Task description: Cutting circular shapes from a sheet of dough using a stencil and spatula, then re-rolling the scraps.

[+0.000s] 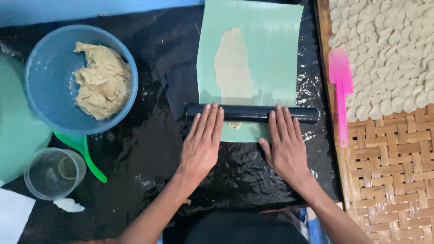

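A black rolling pin lies across a pale green sheet on a black plastic-covered surface. A thin, flattened strip of beige dough stretches away from the pin on the sheet. My left hand rests flat with its fingertips on the pin's left part. My right hand lies flat with its fingertips on the pin's right part. Both hands have their fingers straight and press down on the pin without gripping it.
A blue bowl with a lump of dough stands at the left, with a green scoop and a clear cup below it. At the right, a woven tray holds several small white dough pieces and a pink spatula.
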